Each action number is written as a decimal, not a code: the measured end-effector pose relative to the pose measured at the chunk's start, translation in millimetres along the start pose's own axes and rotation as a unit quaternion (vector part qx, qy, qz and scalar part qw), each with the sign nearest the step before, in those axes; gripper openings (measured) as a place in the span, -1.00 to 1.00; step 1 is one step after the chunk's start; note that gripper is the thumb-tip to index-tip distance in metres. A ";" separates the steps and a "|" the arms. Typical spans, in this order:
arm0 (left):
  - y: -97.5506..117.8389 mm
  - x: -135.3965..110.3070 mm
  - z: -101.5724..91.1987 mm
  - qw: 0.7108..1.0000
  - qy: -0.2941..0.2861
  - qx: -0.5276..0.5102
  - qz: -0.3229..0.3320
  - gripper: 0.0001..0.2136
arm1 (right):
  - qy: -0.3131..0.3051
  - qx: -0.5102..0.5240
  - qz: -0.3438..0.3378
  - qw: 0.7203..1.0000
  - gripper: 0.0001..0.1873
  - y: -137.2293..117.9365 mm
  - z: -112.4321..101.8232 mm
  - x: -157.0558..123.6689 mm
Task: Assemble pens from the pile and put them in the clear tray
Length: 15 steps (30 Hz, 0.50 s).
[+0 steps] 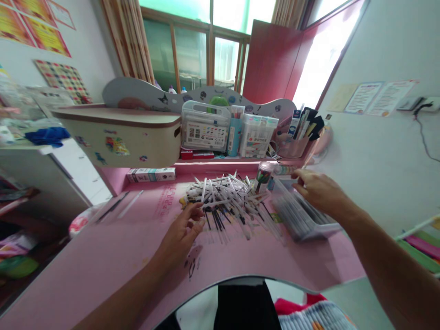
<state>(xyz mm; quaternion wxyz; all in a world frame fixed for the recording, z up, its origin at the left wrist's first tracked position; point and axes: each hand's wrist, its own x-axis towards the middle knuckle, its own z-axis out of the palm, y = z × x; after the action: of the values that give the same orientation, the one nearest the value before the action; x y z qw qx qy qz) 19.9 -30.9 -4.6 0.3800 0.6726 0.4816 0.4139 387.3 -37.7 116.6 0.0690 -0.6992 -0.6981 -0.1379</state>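
A loose heap of slim white and dark pens (223,197) lies on the pink desk. My left hand (184,231) is at the heap's near left edge, fingers half bent and thumb apart; its fingertips are beside a white pen, and I see nothing gripped. Over the far end of a clear plastic box (299,231) is my right hand (314,185), its fingers bent together in a pinch. Whatever may be between them cannot be made out. Many similar slim sticks fill the box, blurred through its wall.
A clear jar (264,176) stands behind the heap. On the shelf are a marker case (205,128), a blue cylinder (234,137), another marker box (258,137) and a pen cup (294,145). A cream bin (137,142) overhangs a long carton (151,174) at the left.
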 end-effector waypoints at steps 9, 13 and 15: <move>2.8 0.1 -1.2 1.000 -0.008 0.010 0.008 -0.66 | -0.197 0.057 -0.071 0.976 -0.74 -133.3 51.8 -48.0; 4.7 -0.4 -0.7 1.000 -0.003 0.013 0.012 -0.71 | -0.204 0.053 -0.030 0.977 -0.73 -138.9 70.5 -49.7; 5.8 -1.0 -0.7 1.000 -0.001 0.010 0.016 -0.73 | -0.206 0.054 -0.012 0.977 -0.74 -136.9 73.3 -50.5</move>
<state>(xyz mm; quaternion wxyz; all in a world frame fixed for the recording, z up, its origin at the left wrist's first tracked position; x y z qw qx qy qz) 21.0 -33.3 0.8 0.3673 0.6845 0.4744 0.4141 258.7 -62.7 19.1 -0.0406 -0.6991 -0.7124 0.0459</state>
